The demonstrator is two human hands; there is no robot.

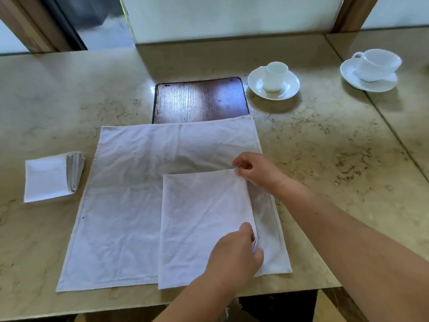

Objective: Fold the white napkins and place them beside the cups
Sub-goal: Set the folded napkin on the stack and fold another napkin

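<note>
A folded white napkin point(199, 224) lies on a larger white cloth point(130, 182) spread flat on the marble table. My right hand point(257, 170) pinches the napkin's far right corner. My left hand point(234, 254) grips its right edge nearer to me. A stack of folded napkins point(50, 176) rests at the left. Two white cups on saucers stand at the back right: a small cup point(276, 75) and a wider cup point(376, 63), each with bare table beside it.
A dark wooden panel point(199, 99) is set into the marble table point(325, 140) behind the cloth. The table's front edge runs just below the cloth. A seam splits the tabletop at the right, and a window frame rises behind.
</note>
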